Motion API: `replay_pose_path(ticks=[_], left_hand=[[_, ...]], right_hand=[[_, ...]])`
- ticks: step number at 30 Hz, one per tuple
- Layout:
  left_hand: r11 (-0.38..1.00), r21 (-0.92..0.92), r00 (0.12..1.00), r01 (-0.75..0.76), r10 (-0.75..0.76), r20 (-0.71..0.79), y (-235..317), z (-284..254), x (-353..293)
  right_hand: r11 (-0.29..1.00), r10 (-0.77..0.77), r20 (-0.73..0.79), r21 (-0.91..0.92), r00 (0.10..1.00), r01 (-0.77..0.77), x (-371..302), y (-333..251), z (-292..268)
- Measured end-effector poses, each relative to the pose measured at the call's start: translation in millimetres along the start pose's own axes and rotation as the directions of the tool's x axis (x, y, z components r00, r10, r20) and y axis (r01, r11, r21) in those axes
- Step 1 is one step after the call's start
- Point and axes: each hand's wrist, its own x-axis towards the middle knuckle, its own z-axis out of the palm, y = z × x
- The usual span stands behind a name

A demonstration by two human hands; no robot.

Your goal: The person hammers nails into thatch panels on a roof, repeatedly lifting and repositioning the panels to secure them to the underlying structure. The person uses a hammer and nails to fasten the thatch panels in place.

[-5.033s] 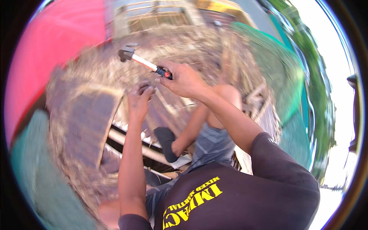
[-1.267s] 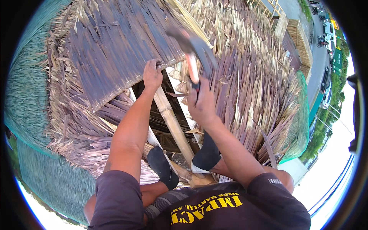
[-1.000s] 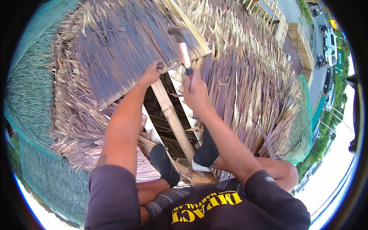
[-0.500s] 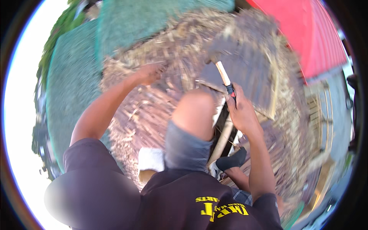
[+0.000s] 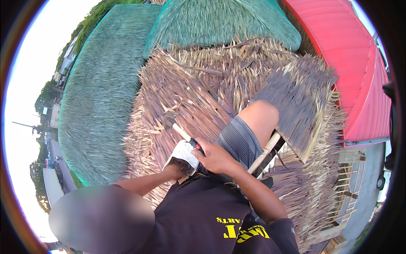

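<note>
My right hand (image 5: 215, 157) is wrapped round the grip of a hammer (image 5: 182, 132). The hammer has a pale handle with black and red near the grip, and its dark head points up and left over the thatch. At my waist sits a white open-topped container (image 5: 184, 149). My left hand (image 5: 176, 170) reaches into its mouth, among dark contents too small to make out. The fingers of that hand are hidden there. Beneath me lies a roof of brown dried-leaf thatch (image 5: 186, 99), and my bent knee rests over it.
To the right of my knee lies a flat, darker thatch panel (image 5: 292, 110). Beside it, a pale pole (image 5: 264, 153) borders a dark gap in the roof. Green-netted thatched roofs (image 5: 99, 93) rise left and ahead; a red metal roof (image 5: 347, 63) stands at the right.
My left hand has come back from over the thatch into the white container. My right hand has drawn the hammer left and toward my waist. The view has shifted and my knee appears farther right.
</note>
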Motion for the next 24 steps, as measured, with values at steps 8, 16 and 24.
replay_pose_path(ticks=[8, 16, 24], left_hand=[[0.994, -0.102, 0.969, -0.051, 0.024, -0.245, -15, 36, 8], [0.941, -0.059, 0.904, -0.332, 0.300, -0.306, -12, -7, -69], [0.618, -0.504, 0.752, -0.604, 0.229, -0.619, 28, -76, -109]], right_hand=[[1.000, -0.021, -0.095, -0.002, 0.995, 0.021, -25, -2, 9], [0.999, -0.033, -0.330, 0.029, 0.943, 0.045, -33, -15, -10], [0.974, 0.066, -0.408, 0.223, 0.911, 0.029, -32, -18, -2]])
